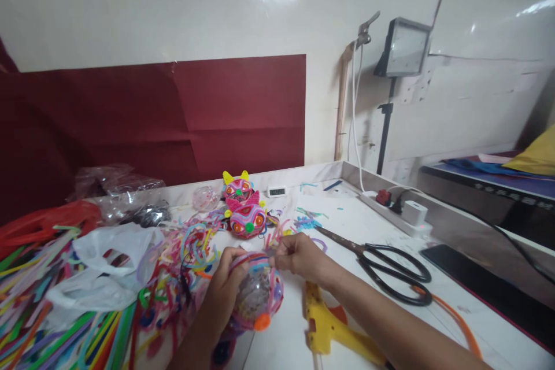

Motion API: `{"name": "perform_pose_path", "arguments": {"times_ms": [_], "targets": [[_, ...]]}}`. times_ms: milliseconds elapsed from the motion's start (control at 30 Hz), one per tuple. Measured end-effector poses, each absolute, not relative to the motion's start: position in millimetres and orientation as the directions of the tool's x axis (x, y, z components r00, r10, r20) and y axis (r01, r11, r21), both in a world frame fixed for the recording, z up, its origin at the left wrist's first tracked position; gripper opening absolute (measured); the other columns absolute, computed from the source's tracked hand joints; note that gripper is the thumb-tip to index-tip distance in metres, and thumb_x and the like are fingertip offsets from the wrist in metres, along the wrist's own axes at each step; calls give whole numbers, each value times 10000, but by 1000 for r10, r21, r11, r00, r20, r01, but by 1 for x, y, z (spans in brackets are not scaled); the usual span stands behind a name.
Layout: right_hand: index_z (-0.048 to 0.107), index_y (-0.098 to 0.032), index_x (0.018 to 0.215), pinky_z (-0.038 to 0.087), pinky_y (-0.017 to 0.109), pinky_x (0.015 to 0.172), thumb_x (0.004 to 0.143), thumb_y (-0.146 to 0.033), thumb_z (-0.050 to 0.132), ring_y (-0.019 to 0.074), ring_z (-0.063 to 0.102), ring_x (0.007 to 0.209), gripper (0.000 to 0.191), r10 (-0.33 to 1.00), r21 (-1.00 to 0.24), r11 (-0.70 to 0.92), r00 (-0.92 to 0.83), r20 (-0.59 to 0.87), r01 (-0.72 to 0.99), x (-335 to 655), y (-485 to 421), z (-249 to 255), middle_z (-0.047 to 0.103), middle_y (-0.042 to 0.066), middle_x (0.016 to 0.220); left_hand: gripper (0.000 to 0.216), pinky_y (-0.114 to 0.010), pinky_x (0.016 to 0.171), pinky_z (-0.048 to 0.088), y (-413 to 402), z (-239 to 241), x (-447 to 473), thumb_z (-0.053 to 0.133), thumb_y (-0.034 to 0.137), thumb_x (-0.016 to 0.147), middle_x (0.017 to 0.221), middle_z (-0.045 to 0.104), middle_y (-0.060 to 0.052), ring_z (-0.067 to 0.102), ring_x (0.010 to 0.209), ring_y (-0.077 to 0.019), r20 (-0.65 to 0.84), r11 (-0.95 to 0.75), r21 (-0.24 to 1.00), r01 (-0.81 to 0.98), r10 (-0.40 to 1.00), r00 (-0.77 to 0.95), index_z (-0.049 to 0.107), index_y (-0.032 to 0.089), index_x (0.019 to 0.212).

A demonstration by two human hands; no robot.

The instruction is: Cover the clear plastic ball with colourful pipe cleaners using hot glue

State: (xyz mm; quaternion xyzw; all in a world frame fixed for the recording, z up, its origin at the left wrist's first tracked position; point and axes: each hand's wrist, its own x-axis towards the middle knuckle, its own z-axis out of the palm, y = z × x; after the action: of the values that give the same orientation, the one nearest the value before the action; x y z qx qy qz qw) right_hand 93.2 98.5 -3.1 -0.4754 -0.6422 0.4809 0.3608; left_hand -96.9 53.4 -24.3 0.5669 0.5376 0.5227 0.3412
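Observation:
My left hand (223, 286) is wrapped round the left side of a clear plastic ball (255, 292). Pink, purple and blue fuzzy strips run over the ball, and an orange round piece (262, 322) sits at its lower edge. At the ball's upper right, my right hand (295, 254) is closed in a pinch; what lies between its fingertips I cannot make out. Beneath the right forearm lies a yellow glue gun (318, 324). Large black-handled scissors (364, 251) rest open to the right of that hand.
Two decorated animal-face balls (247, 219) stand behind my hands. Loose pipe cleaners (65, 300) and white plastic bags (108, 248) cover the left side. A small digital display (276, 191) stands at the back. On the right are a power strip (394, 211) and a black flat device (481, 283).

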Motion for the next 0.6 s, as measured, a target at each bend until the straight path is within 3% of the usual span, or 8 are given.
{"name": "perform_pose_path", "arguments": {"times_ms": [200,433,600], "targets": [[508,-197,508,272,215,465,609,-222,795,60,357,441,305,958,-970,94,-287,26,225,93,99,-12,456,-104,437,245,-358,846,472,57,-26,-98,457,409,856,853,676,-18,632,900,-246,228,-188,954,233,961,-154,623,229,871],[514,-195,532,263,219,473,588,-318,844,65,347,463,357,955,-972,107,-293,41,211,93,97,-15,443,-106,450,240,-331,790,465,44,-17,-93,612,469,790,813,652,16,619,833,-232,294,-239,903,357,949,-110,599,244,873],[527,-187,523,273,227,507,567,-335,868,71,347,505,374,950,-973,121,-307,55,199,91,93,-13,436,-101,485,256,-341,793,470,37,-8,-91,624,478,777,834,669,13,641,867,-247,303,-223,852,473,948,-99,563,250,878]]}}
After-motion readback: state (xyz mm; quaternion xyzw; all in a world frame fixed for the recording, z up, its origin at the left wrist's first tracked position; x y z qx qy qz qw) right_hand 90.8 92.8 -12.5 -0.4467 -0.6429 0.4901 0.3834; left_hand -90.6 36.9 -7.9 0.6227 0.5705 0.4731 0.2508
